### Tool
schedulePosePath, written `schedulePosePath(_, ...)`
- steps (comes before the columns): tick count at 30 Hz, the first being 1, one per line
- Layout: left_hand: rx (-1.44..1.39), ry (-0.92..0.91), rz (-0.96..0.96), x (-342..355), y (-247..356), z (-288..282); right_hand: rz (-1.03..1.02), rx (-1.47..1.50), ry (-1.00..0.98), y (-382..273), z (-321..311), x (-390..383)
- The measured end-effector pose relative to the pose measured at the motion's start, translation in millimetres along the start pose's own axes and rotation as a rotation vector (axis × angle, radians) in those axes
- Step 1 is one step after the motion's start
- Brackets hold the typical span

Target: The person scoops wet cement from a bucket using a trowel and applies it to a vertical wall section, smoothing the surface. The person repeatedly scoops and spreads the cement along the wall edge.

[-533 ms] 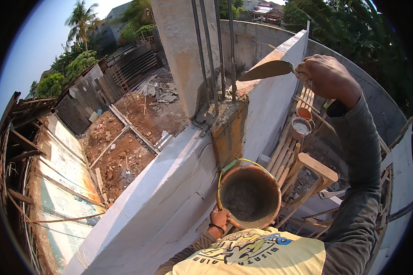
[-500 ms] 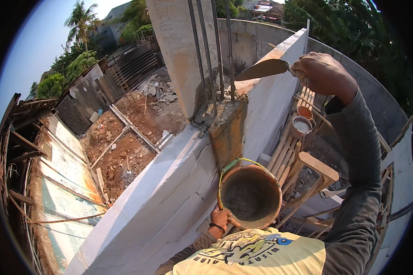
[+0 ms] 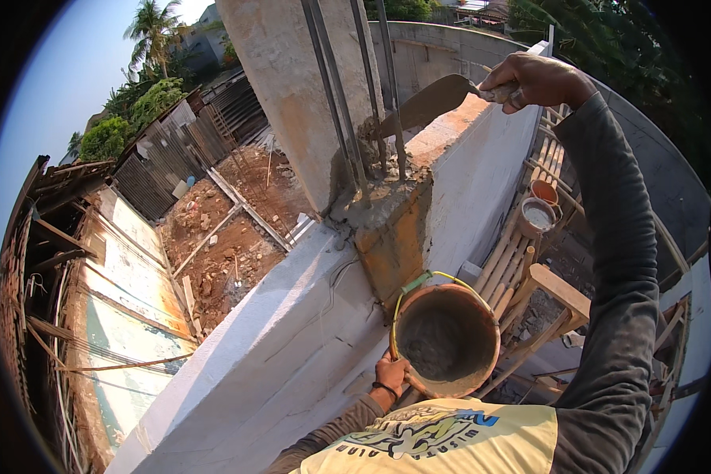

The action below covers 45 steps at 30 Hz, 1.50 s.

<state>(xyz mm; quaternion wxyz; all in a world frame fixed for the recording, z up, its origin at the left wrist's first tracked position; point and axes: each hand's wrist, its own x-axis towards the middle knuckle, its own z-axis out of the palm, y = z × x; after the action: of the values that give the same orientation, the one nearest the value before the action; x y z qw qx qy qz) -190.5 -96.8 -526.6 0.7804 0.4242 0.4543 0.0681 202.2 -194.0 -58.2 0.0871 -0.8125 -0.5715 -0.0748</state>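
Note:
My right hand (image 3: 533, 81) is closed round the handle of a pointed trowel (image 3: 434, 103), raised at the upper right. The blade's tip reaches among the upright steel bars (image 3: 324, 87) beside the concrete column (image 3: 268, 79). Wet grey mortar (image 3: 375, 201) lies round the foot of the bars, on top of a wall section faced with a brownish board (image 3: 395, 253). My left hand (image 3: 390, 374) grips the rim of an orange-brown bucket (image 3: 486, 363) in front of me. Mortar (image 3: 438, 340) sits inside it, and its yellow handle (image 3: 460, 281) rests against the far rim.
A pale wall (image 3: 253, 316) runs from the lower left to the column and continues beyond it at right. Bamboo scaffolding (image 3: 509, 265) with a wooden plank (image 3: 559, 290) and two small buckets (image 3: 537, 217) stands at right. Rubble and reddish soil (image 3: 229, 237) lie at left.
The trowel blade has moved left and tilted, its tip now among the bars with mortar near it. The left hand still holds the bucket. The whole view has shifted slightly.

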Motion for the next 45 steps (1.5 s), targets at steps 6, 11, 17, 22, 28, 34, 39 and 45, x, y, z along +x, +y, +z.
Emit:
schedulePosePath(6,-0.011,0.036,0.011,9,-5,-4,-0.165,0.202,-0.020,21,45,46)
schedulePosePath(11,0.016,0.111,-0.002,13,-7,0,-0.290,0.224,-0.060,16,85,62)
schedulePosePath(17,0.082,0.161,0.023,17,-18,-2,-0.317,0.263,-0.090,15,90,76)
schedulePosePath(22,0.089,0.181,0.033,19,-17,5,-0.353,0.216,-0.012,13,80,72)
schedulePosePath(28,0.117,0.184,0.037,16,-14,9,-0.227,0.240,-0.006,27,60,37)
schedulePosePath(34,0.029,0.106,0.067,27,-28,11,-0.045,0.505,0.036,30,39,-70)
schedulePosePath(39,0.016,0.078,0.073,31,-17,12,-0.253,0.230,0.078,-57,59,-59)
schedulePosePath(45,-0.011,0.032,0.104,19,-5,9,-0.057,0.054,0.083,-94,34,-76)
